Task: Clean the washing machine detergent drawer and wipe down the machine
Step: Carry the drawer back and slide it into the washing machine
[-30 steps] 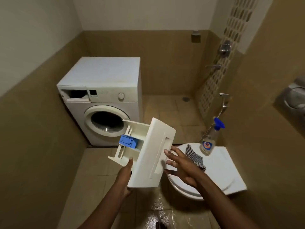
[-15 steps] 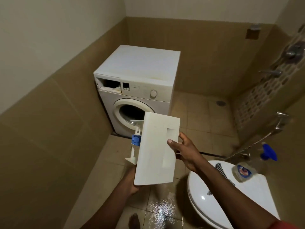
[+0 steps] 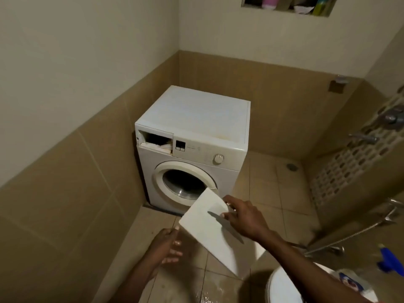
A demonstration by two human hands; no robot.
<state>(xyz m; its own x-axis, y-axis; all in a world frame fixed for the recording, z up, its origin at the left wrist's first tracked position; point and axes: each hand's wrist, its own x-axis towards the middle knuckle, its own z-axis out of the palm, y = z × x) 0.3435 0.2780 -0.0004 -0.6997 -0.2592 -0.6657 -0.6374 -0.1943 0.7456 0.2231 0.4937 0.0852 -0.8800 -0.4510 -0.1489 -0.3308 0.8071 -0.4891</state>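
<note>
So we've got the detergent drawer [image 3: 202,229] out of the washing machine [image 3: 196,119] and up in the air in front of us, tilted, with its plain white front panel facing the camera. It hangs over the tiled floor [image 3: 273,182], just below the round door [image 3: 183,184].

Our left hand [image 3: 168,248] grips the panel's lower-left edge, fingers curled in against it. Our right hand [image 3: 244,217] holds the upper-right end, thumb on the face beside the dark handle recess and fingers hooked over the far edge. It's a bit motion-blurred there, so that's probably how the fingers sit, but we can't swear to it.

Up on the machine's top-left corner the drawer slot [image 3: 155,141] gapes open, with some pale bits showing inside. To its right sit the little display and the dial [image 3: 218,159].

The floor near our feet looks wet and shiny. Bottom right there's the white toilet lid [image 3: 282,287], and on it a blurry spray bottle [image 3: 389,261] with a blue trigger. A hand-shower hose [image 3: 349,235] runs along the right wall, and a wall niche [image 3: 286,5] up top holds a few bottles.
</note>
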